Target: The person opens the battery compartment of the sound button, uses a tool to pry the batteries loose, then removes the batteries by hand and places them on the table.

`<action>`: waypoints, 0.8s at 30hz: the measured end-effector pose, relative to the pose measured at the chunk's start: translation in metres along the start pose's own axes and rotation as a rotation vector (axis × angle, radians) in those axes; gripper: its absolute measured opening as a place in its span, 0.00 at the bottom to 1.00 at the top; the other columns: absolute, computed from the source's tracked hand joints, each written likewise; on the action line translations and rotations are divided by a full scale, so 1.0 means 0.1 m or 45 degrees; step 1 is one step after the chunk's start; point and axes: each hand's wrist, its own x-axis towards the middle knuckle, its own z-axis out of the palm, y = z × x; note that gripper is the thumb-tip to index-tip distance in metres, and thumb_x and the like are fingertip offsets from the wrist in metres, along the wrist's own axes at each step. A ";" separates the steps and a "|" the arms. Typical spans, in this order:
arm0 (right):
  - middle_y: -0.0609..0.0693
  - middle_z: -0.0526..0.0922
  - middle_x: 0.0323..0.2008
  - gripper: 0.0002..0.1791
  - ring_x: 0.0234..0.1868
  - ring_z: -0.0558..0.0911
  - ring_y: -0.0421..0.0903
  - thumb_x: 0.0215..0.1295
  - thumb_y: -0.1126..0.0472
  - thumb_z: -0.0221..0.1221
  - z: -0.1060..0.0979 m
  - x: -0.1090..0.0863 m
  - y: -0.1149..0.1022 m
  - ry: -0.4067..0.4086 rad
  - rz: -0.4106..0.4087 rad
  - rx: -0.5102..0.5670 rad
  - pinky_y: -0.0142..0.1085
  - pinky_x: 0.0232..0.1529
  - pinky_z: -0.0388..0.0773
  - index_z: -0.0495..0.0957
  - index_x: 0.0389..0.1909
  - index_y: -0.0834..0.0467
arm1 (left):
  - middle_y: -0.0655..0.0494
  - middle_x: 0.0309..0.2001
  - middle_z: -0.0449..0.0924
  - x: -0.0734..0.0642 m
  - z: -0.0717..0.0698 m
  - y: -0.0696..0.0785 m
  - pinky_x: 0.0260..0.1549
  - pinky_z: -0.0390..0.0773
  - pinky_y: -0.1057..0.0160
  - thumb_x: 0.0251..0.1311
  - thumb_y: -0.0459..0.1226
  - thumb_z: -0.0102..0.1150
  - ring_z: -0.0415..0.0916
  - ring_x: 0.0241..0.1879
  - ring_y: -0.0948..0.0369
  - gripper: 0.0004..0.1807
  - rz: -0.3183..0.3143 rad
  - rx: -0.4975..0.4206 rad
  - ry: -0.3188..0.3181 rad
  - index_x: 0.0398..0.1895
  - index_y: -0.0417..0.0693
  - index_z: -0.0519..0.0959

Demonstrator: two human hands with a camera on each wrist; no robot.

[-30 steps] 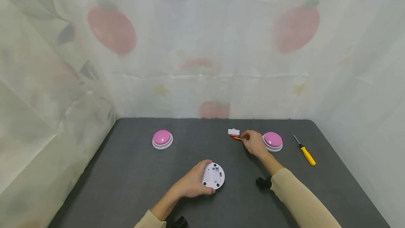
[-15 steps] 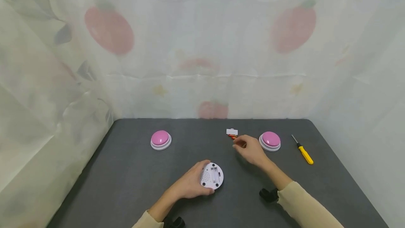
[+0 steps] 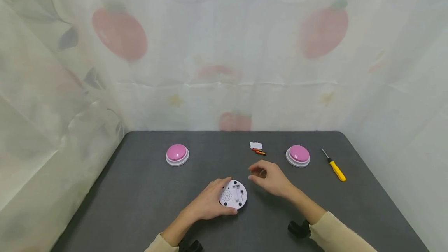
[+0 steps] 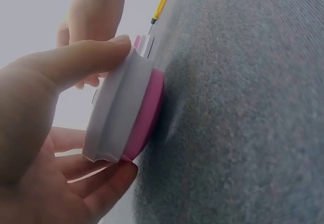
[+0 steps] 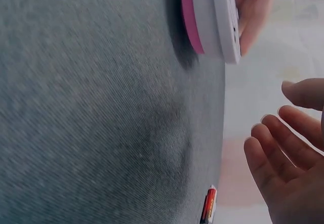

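My left hand point(image 3: 210, 201) grips a round white button point(image 3: 238, 195) by its rim, thumb on one side and fingers on the other. The button is upside down: its underside with a battery compartment faces up, and its pink dome point(image 4: 147, 117) faces the table. Just right of it, my right hand point(image 3: 271, 179) hovers above the table with fingers loosely bent; the right wrist view shows nothing in it. Beyond that hand, two red and black batteries point(image 3: 260, 153) lie beside a small white rectangular piece point(image 3: 256, 145). Whether the compartment holds anything is too small to tell.
Two more pink-topped buttons stand dome up: a left button point(image 3: 177, 153) and a right button point(image 3: 298, 154). A yellow-handled screwdriver point(image 3: 337, 170) lies at the right of the grey table point(image 3: 147, 189). Patterned white cloth point(image 3: 224, 49) hangs behind and at the sides.
My right hand has left the batteries and come back toward the held button, with nothing in it. The batteries stay by the white piece. My left hand keeps its grip almost in place.
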 end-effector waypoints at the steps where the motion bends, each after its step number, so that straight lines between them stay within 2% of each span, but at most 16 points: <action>1: 0.47 0.85 0.40 0.14 0.39 0.81 0.41 0.64 0.61 0.69 0.01 -0.01 -0.01 -0.016 -0.013 0.012 0.38 0.43 0.80 0.84 0.48 0.60 | 0.49 0.62 0.74 0.00 0.00 0.00 0.55 0.71 0.50 0.44 0.57 0.78 0.70 0.58 0.54 0.54 -0.006 -0.005 0.006 0.73 0.42 0.67; 6: 0.56 0.83 0.46 0.19 0.44 0.82 0.49 0.65 0.58 0.69 0.09 -0.08 -0.02 -0.129 -0.055 0.068 0.43 0.46 0.81 0.81 0.53 0.62 | 0.48 0.62 0.76 -0.02 -0.01 -0.01 0.55 0.71 0.48 0.43 0.56 0.80 0.72 0.58 0.51 0.54 -0.026 -0.060 0.040 0.71 0.39 0.68; 12: 0.52 0.80 0.50 0.26 0.46 0.80 0.49 0.62 0.54 0.72 0.22 -0.17 -0.08 -0.245 -0.057 0.038 0.39 0.46 0.80 0.79 0.57 0.62 | 0.42 0.63 0.75 -0.03 -0.03 -0.03 0.58 0.70 0.42 0.45 0.53 0.80 0.72 0.61 0.46 0.52 0.001 -0.119 0.059 0.69 0.34 0.68; 18: 0.49 0.79 0.52 0.34 0.47 0.79 0.43 0.58 0.51 0.74 0.32 -0.19 -0.10 -0.259 -0.011 -0.021 0.38 0.49 0.79 0.76 0.62 0.63 | 0.39 0.64 0.74 -0.01 -0.05 -0.09 0.60 0.69 0.41 0.49 0.51 0.78 0.72 0.63 0.45 0.50 0.000 -0.125 0.052 0.70 0.31 0.68; 24: 0.49 0.77 0.53 0.38 0.46 0.79 0.41 0.55 0.52 0.76 0.36 -0.09 -0.08 -0.250 0.045 -0.061 0.36 0.48 0.79 0.75 0.63 0.64 | 0.37 0.64 0.74 0.09 -0.10 -0.15 0.60 0.70 0.42 0.53 0.47 0.77 0.72 0.62 0.45 0.47 0.008 -0.125 0.036 0.70 0.29 0.67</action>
